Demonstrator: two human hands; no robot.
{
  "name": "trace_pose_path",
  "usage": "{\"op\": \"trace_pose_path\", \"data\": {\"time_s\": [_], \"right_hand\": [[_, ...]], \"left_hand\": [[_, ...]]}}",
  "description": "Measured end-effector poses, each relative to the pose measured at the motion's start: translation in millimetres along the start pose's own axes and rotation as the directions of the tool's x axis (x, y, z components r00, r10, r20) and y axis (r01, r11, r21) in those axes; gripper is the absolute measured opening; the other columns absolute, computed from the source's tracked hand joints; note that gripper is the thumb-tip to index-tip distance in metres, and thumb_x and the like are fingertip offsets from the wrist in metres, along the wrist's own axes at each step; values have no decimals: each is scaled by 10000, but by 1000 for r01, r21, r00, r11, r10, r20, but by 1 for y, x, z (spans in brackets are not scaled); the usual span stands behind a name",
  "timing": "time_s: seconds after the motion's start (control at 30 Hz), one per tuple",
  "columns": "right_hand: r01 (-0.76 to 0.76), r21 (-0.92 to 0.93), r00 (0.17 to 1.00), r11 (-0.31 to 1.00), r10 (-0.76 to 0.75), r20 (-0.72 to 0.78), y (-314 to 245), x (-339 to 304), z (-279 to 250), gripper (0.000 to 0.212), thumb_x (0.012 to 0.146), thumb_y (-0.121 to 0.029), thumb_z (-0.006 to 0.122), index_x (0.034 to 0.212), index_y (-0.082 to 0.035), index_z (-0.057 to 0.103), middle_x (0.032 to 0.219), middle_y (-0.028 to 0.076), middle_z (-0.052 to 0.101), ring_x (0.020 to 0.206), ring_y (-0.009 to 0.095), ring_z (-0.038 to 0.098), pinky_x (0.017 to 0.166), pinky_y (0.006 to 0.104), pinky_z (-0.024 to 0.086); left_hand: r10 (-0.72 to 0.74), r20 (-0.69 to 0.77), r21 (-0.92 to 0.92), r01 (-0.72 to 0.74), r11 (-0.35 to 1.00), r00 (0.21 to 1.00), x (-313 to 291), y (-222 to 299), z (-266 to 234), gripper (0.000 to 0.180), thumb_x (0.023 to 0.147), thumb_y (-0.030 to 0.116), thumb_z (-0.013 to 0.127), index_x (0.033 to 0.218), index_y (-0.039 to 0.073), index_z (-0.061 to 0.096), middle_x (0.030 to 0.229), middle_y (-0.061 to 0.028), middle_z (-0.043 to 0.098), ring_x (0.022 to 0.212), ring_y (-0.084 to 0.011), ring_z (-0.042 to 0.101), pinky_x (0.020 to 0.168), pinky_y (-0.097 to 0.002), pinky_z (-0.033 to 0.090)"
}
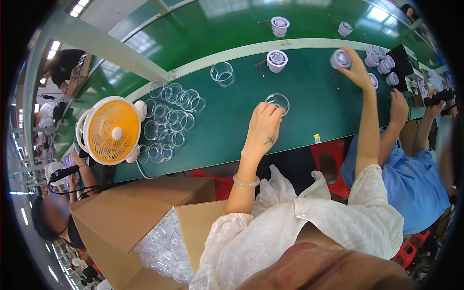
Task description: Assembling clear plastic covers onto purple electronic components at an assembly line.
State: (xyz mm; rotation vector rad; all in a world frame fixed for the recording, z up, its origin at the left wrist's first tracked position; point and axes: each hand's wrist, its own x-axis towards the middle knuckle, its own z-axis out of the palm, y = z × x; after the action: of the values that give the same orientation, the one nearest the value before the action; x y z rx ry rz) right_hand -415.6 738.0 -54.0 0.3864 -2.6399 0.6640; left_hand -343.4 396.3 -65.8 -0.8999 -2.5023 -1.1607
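Right hand: thumb and fingers of the right hand (pixel 356 70) are clamped around the side of one white round-faced housing (pixel 340 59), raised over the green worktop (pixel 314 89).
Left hand: the left hand (pixel 264 123) has its fingers curled close together at the near rim of one clear cylinder (pixel 280 99); they touch it, but whether they pinch it cannot be told.
Housing with red wire: one, a wired housing (pixel 277 61), upright on the worktop between the hands, farther back.
Lone cylinder: one, a separate clear cylinder (pixel 222 74), left of the wired housing.
Beyond the pale rail (pixel 227 52): two more white housings, a left one (pixel 280 26) and a right one (pixel 345 28).
Right cluster: at least seven grouped housings (pixel 384 66), partly overlapping.
Left cluster: well over ten grouped cylinders (pixel 169 121); overlap prevents an exact count.
Fan: one orange-and-white fan (pixel 114 130), beside the grouped cylinders.
Carton: one open cardboard box (pixel 113 208) of clear plastic pieces (pixel 166 246), too many to count.
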Motion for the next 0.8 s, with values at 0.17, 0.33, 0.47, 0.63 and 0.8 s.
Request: {"op": "trace_pose_path", "data": {"time_s": [0.17, 0.33, 0.47, 0.63, 0.8], "right_hand": [[-22, 720, 996, 693, -43, 72, -99, 13, 44, 553, 587, -49, 623, 1104, -31, 427, 1123, 72, 454, 1030, 150, 433, 892, 279, 328], [143, 584, 988, 799, -151, -35, -148, 16, 58, 475, 517, -48, 623, 982, -68, 529, 992, 26, 547, 870, 182, 421, 791, 281, 358], [261, 480, 964, 838, -249, -90, -147, 14, 67, 492, 521, -32, 645, 994, -64, 514, 992, 43, 532, 896, 184, 434, 795, 280, 365], [41, 853, 989, 520, 100, -109, -135, 3, 71, 606, 642, -228, 653, 1144, -25, 382, 988, 82, 490, 883, 135, 489, 767, 244, 394], [-70, 975, 982, 211, 188, 30, -129, -1, 76, 755, 730, -624, 400, 1155, -1, 373, 926, 76, 508, 823, 111, 495, 683, 209, 410]], "left_hand": [[44, -20, 22, -44, 999, 999, 9, -2, 2, 220, 612, -3, 631, 793, 54, 520, 1049, -153, 422, 1028, -336, 378, 801, -362, 386], [-49, 168, -282, 96, 955, 984, 9, -22, 15, 270, 617, 37, 667, 817, 41, 486, 1061, -156, 426, 1007, -290, 441, 836, -322, 370], [-205, 142, -388, 245, 888, 968, 18, -23, 9, 545, 569, 32, 688, 1006, 30, 364, 939, -126, 464, 943, -276, 467, 811, -343, 378], [-350, -29, -803, 187, 566, 936, 30, -33, 13, 787, 506, 30, 755, 1096, 66, 234, 924, -79, 484, 872, -166, 469, 794, -299, 394], [-339, -55, -959, 45, 281, 939, 53, -44, 12, 581, 498, 86, 781, 928, 63, 391, 979, -63, 429, 903, -155, 444, 773, -276, 402]]}}
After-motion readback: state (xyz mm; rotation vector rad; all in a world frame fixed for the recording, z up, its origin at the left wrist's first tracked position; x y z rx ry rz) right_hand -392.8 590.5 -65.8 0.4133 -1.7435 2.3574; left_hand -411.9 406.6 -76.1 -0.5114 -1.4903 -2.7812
